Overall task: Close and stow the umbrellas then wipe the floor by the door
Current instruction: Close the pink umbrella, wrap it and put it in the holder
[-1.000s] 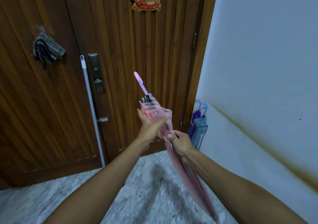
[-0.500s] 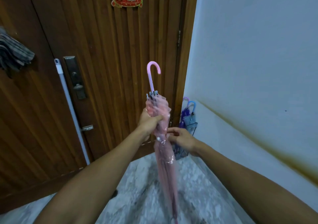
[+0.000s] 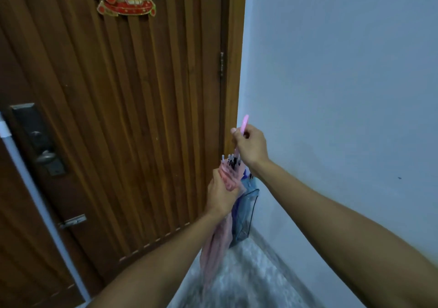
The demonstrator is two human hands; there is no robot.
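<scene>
Pink umbrella (image 3: 214,243) closed, near upright, handle up, beside clear stand (image 3: 246,215) w/ purple-blue umbrellas (image 3: 247,181)

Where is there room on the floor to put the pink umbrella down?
The marble floor between the door and the wall looks bare. The corner is crowded: the wire stand already holds umbrellas. The pink umbrella hangs beside it.

A single wide-angle view looks from the person's head forward and down along both forearms, close to the corner where the wooden door (image 3: 132,123) meets the pale wall (image 3: 343,82). The door fills the left half, the wall the right, and marbled floor (image 3: 248,277) shows at the bottom edge.
</scene>
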